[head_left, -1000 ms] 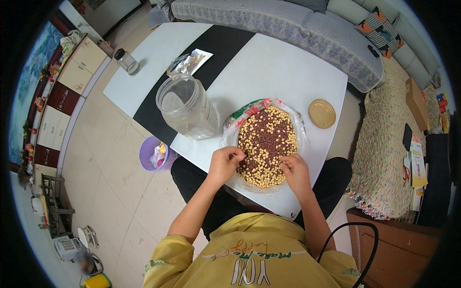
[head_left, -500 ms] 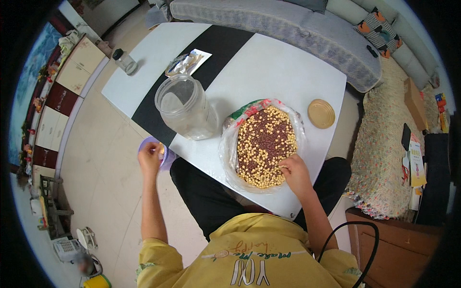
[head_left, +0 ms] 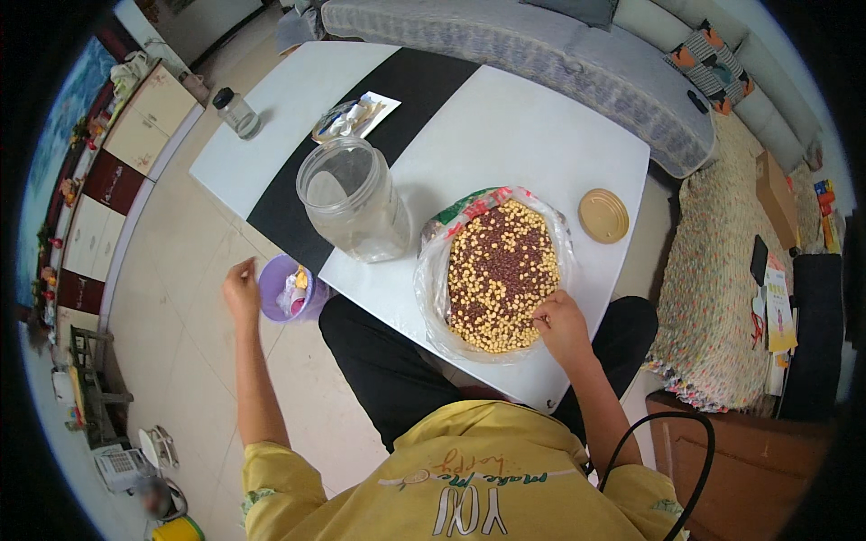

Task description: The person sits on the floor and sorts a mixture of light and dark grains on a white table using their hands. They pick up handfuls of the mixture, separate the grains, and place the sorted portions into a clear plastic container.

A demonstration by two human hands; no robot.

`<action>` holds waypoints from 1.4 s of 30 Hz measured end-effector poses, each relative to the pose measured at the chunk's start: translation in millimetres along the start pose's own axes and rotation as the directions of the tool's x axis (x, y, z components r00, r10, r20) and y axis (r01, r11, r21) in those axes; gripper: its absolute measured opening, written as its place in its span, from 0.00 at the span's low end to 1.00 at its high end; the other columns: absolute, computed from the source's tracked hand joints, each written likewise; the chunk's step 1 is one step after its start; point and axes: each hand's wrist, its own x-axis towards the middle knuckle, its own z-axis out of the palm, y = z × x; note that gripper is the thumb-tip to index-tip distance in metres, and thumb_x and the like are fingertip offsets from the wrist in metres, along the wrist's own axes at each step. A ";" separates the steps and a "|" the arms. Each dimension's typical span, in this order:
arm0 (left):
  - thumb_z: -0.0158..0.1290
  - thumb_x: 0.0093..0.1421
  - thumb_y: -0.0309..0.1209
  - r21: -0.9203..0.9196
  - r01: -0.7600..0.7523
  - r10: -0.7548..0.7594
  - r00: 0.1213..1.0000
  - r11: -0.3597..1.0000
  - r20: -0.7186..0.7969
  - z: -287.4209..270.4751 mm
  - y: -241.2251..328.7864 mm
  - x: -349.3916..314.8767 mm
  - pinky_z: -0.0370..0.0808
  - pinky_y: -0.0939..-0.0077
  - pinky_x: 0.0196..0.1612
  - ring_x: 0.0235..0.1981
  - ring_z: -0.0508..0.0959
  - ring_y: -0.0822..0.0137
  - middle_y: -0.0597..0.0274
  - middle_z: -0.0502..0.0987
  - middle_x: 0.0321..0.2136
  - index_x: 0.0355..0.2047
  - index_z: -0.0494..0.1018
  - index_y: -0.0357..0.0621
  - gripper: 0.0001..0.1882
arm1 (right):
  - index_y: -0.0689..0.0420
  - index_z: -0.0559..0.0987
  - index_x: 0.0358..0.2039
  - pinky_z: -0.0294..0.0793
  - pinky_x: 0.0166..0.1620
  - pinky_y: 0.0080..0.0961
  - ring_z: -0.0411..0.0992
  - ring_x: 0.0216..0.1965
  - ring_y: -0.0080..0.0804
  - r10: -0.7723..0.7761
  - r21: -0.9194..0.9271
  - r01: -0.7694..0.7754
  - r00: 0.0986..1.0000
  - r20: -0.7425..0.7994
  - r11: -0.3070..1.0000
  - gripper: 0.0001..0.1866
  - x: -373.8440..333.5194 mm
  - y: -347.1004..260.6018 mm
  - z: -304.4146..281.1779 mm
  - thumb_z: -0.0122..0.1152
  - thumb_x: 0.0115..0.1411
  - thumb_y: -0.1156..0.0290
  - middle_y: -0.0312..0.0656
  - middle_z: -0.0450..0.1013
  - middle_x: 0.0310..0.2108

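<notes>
1 tall jar (head_left: 359,212) blocks the bag (head_left: 432,287) at upper left — free room toward the lid (head_left: 603,216).

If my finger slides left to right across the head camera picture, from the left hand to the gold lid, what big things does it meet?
Left hand → purple bin → large clear jar → clear plastic bag of yellow and dark-red beans → round gold lid

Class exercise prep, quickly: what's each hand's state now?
Left hand: beside purple bin; open or closed unclear.
Right hand: pinched closed over mixed beans; contents unclear.
</notes>
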 end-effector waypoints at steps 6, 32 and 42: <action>0.51 0.56 0.23 -0.375 -0.172 0.295 0.907 0.911 0.301 25.5 143.3 -80.1 0.74 0.71 0.35 0.31 0.78 0.58 0.52 0.78 0.31 0.35 0.78 0.39 0.08 | 0.59 0.77 0.20 0.70 0.40 0.35 0.68 0.35 0.44 -0.026 -0.127 0.022 0.999 -0.031 0.992 0.03 -2.4 -4.9 2.9 0.63 0.41 0.78 0.44 0.68 0.29; 0.56 0.52 0.21 -0.764 -0.225 0.647 0.698 0.605 0.307 65.4 286.3 -178.5 0.74 0.71 0.31 0.28 0.77 0.57 0.53 0.77 0.28 0.32 0.77 0.37 0.06 | 0.65 0.77 0.29 0.69 0.39 0.30 0.70 0.34 0.40 -0.006 0.360 -0.013 0.999 0.054 0.933 0.06 7.2 -24.5 -6.3 0.56 0.55 0.74 0.46 0.72 0.28; 0.54 0.53 0.20 -0.807 -0.047 0.535 0.771 0.589 0.345 58.9 277.0 -178.7 0.71 0.74 0.28 0.26 0.75 0.61 0.56 0.74 0.27 0.29 0.75 0.38 0.03 | 0.65 0.78 0.30 0.68 0.36 0.26 0.70 0.31 0.34 -0.039 0.370 0.040 0.999 -0.011 0.928 0.05 7.5 -47.5 -2.6 0.58 0.55 0.76 0.43 0.71 0.27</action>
